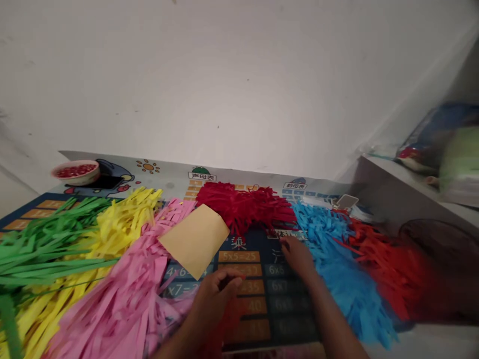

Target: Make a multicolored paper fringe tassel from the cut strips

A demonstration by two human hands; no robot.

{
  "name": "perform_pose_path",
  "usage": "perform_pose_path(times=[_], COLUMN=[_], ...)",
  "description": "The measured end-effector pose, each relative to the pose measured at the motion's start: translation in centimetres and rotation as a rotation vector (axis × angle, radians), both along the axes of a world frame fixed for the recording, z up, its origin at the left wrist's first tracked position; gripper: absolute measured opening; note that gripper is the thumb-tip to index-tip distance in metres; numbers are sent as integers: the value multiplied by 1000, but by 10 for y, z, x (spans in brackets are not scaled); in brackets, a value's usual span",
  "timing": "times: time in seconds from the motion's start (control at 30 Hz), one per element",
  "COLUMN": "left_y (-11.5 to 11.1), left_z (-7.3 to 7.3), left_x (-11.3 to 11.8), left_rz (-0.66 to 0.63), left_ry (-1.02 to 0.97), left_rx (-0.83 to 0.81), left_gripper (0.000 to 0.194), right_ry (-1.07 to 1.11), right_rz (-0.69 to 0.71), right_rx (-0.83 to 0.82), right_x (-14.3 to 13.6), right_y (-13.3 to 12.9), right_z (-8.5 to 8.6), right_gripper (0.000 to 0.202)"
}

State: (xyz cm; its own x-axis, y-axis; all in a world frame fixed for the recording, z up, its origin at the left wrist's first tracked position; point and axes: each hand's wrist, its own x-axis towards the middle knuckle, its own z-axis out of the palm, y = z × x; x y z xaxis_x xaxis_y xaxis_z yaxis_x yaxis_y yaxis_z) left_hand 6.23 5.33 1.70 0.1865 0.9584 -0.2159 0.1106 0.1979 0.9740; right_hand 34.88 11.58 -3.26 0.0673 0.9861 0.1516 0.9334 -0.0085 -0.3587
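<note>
My left hand [219, 295] is low in the middle with thumb and forefinger closed in a ring. A blurred, translucent red strip [232, 311] trails down from its fingertips; its exact kind is unclear. My right hand [298, 258] hovers over the printed mat [286, 304], fingers curled together; whatever they may pinch is too small to see. Just beyond lies a bunch of dark red paper strips [247, 204]. A tan paper square [196, 239] rests partly on pink strips [123, 279], left of my left hand. Blue strips [333, 259] lie right of my right hand.
Yellow strips [119, 224] and green strips [67, 234] spread on the left. Bright red strips [385, 264] lie beside a grey box-like unit [415, 199]. A bowl of red bits [77, 172] and a black phone-like slab [107, 182] sit near the wall [224, 89].
</note>
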Motion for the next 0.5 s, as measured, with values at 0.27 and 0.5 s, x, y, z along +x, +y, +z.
perform_pose_path(times=[0.27,0.5], left_y=[3,4], left_z=[-10,-7], left_x=[2,0], left_rz=[-46,-17], left_ry=[-22,53], left_rx=[36,105], left_gripper=[27,23], right_ry=[196,246], right_rz=[19,-117], right_rx=[206,300], right_x=[8,14], right_y=[14,-16], right_z=[-16,-16], right_gripper=[17,31])
